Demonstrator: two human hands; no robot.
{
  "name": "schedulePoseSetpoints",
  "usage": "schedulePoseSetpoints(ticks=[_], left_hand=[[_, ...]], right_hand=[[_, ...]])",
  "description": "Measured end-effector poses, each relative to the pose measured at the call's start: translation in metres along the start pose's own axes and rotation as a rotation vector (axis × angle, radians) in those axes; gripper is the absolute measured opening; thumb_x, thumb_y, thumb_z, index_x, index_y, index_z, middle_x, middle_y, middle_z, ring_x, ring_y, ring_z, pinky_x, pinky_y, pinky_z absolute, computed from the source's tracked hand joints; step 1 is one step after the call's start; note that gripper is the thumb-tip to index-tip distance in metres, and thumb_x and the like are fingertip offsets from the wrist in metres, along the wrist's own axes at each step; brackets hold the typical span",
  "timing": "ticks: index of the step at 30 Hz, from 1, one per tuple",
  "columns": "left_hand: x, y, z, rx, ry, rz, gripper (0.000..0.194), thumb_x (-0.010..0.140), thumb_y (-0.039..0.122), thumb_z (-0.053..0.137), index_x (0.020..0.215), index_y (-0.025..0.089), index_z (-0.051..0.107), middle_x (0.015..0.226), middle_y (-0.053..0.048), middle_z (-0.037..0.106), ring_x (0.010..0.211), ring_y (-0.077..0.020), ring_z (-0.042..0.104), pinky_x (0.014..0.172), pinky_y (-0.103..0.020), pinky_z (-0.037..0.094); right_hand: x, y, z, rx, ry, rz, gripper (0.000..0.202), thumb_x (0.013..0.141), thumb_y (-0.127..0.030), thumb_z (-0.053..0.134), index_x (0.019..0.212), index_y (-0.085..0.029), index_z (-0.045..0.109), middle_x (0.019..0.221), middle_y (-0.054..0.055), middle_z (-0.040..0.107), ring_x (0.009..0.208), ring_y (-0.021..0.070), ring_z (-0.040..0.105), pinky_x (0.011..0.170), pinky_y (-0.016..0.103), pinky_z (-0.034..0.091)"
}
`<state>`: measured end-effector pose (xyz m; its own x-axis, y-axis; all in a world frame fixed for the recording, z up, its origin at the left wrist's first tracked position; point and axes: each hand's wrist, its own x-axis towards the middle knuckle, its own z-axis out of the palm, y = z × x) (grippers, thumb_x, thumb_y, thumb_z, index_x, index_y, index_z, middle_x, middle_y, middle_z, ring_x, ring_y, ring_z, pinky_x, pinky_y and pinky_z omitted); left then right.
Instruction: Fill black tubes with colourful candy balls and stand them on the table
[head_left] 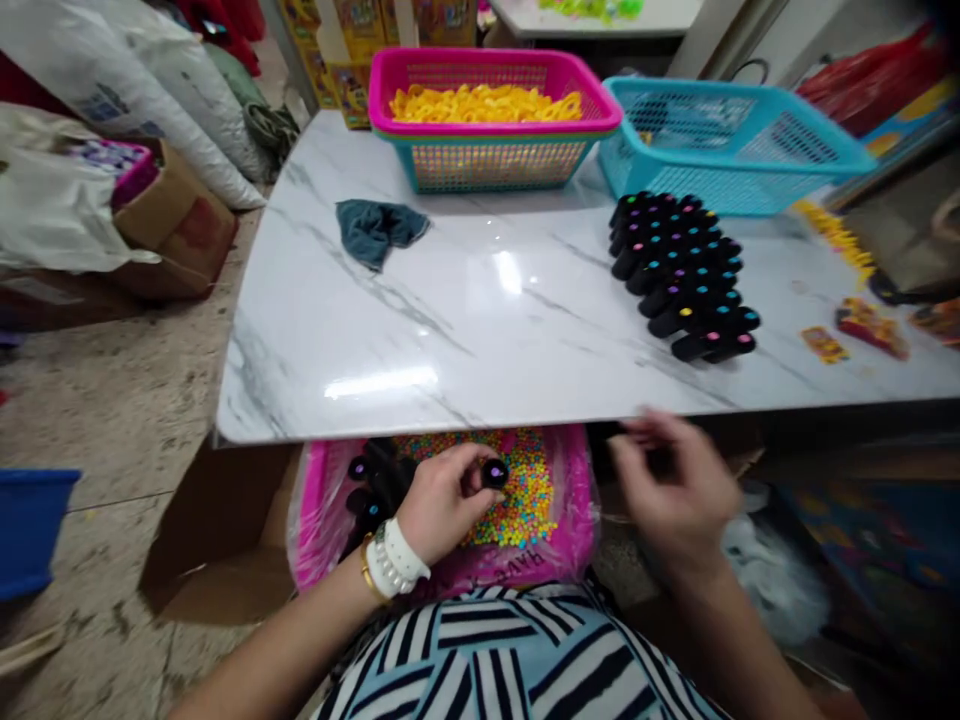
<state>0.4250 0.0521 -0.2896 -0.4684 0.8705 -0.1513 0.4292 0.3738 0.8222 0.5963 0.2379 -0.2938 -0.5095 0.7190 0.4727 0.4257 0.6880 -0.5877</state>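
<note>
Between the thumb and fingers of my left hand (444,503) is a small black tube (494,473) with a purple dot on its end. That hand is over a pink basket (579,490) lined with clear plastic, which holds small multicoloured beads (529,500) and several black tubes at its left side. My right hand (675,480), blurred, is raised at the table's front edge, right of the basket; its fingers are curled and I cannot make out anything in them. On the white table (480,340), many black tubes (682,270) with coloured dots stand packed together.
A pink basket (495,62) of yellow rings is stacked in another at the back, beside a blue basket (735,150). A dark cloth (379,230) lies at left. Small packets (870,326) and yellow pieces (836,238) are at right. A cardboard box (225,540) is below left.
</note>
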Motion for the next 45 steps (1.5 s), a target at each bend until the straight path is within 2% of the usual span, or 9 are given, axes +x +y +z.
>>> schedulePoseSetpoints(ticks=[4, 10, 16, 21, 25, 29, 36, 40, 45], left_hand=[[-0.003, -0.003, 0.006, 0.039, -0.072, -0.01, 0.028, 0.074, 0.011, 0.065, 0.102, 0.018, 0.064, 0.072, 0.002, 0.063, 0.068, -0.0132, 0.059, 0.068, -0.026, 0.049], [-0.018, -0.018, -0.011, 0.425, -0.038, 0.133, 0.035, 0.089, 0.021, 0.054, 0.123, 0.012, 0.056, 0.111, -0.013, 0.064, 0.104, -0.0242, 0.058, 0.096, -0.041, 0.048], [-0.033, -0.028, -0.041, 0.88, -0.145, 0.021, 0.029, 0.09, 0.013, 0.045, 0.112, 0.01, 0.064, 0.104, -0.017, 0.06, 0.102, -0.0304, 0.054, 0.087, -0.047, 0.049], [-0.036, -0.027, -0.049, 0.927, -0.262, 0.072, 0.041, 0.091, 0.011, 0.043, 0.128, 0.019, 0.057, 0.107, -0.013, 0.059, 0.103, -0.0271, 0.053, 0.088, -0.043, 0.048], [-0.024, -0.028, -0.045, 0.947, -0.323, 0.109, 0.027, 0.091, 0.015, 0.048, 0.109, 0.017, 0.067, 0.1, -0.014, 0.061, 0.1, -0.0291, 0.054, 0.085, -0.044, 0.047], [-0.013, -0.029, -0.04, 0.923, -0.362, 0.154, 0.019, 0.088, 0.015, 0.051, 0.091, 0.016, 0.07, 0.096, -0.013, 0.062, 0.096, -0.0292, 0.056, 0.086, -0.046, 0.047], [-0.015, -0.026, -0.031, 0.742, -0.35, 0.186, 0.032, 0.089, 0.02, 0.051, 0.12, 0.019, 0.061, 0.11, -0.012, 0.061, 0.102, -0.0281, 0.055, 0.091, -0.047, 0.047], [-0.013, -0.025, -0.016, 0.808, -0.396, 0.139, 0.036, 0.082, 0.019, 0.062, 0.118, 0.017, 0.063, 0.103, -0.012, 0.064, 0.099, -0.0307, 0.056, 0.089, -0.048, 0.047], [-0.013, -0.035, -0.01, 0.867, -0.412, 0.188, 0.023, 0.088, 0.014, 0.052, 0.105, 0.019, 0.067, 0.098, -0.011, 0.064, 0.096, -0.0291, 0.059, 0.087, -0.046, 0.047]], right_hand=[[-0.053, -0.039, 0.034, 0.361, -0.674, -0.137, 0.05, 0.088, -0.026, 0.058, 0.136, -0.021, 0.048, 0.122, 0.009, 0.065, 0.103, 0.0202, 0.066, 0.09, 0.035, 0.056], [-0.05, -0.013, 0.056, -0.009, -0.673, -0.333, 0.035, 0.091, -0.015, 0.049, 0.124, -0.018, 0.06, 0.116, 0.012, 0.066, 0.104, 0.0253, 0.063, 0.091, 0.043, 0.054], [-0.057, -0.021, 0.066, -0.136, -0.909, -0.474, 0.034, 0.087, -0.008, 0.05, 0.119, -0.013, 0.061, 0.107, 0.014, 0.067, 0.096, 0.0259, 0.062, 0.084, 0.041, 0.055], [-0.056, -0.018, 0.061, 0.401, -0.833, -0.177, 0.033, 0.085, -0.012, 0.056, 0.116, -0.019, 0.06, 0.114, 0.01, 0.064, 0.106, 0.0196, 0.062, 0.088, 0.034, 0.055], [-0.046, -0.017, 0.042, 0.613, -0.763, -0.043, 0.026, 0.083, -0.018, 0.065, 0.108, -0.022, 0.064, 0.108, 0.007, 0.066, 0.101, 0.0175, 0.064, 0.083, 0.03, 0.056], [-0.033, -0.018, 0.019, 0.484, -0.503, -0.098, 0.032, 0.078, -0.018, 0.071, 0.109, -0.022, 0.065, 0.103, 0.007, 0.067, 0.096, 0.0188, 0.064, 0.086, 0.033, 0.053], [0.013, 0.016, -0.025, 0.021, 0.147, 0.115, 0.033, 0.075, -0.029, 0.074, 0.106, -0.019, 0.066, 0.088, 0.004, 0.066, 0.074, 0.0168, 0.061, 0.071, 0.033, 0.054], [0.01, 0.002, -0.011, 0.14, -0.117, -0.118, 0.032, 0.08, -0.02, 0.066, 0.112, -0.021, 0.065, 0.103, 0.007, 0.067, 0.092, 0.0179, 0.063, 0.08, 0.033, 0.054], [-0.028, -0.019, 0.053, 0.373, -0.623, -0.197, 0.032, 0.077, -0.022, 0.07, 0.108, -0.016, 0.064, 0.087, 0.003, 0.065, 0.077, 0.0126, 0.062, 0.071, 0.023, 0.052]])
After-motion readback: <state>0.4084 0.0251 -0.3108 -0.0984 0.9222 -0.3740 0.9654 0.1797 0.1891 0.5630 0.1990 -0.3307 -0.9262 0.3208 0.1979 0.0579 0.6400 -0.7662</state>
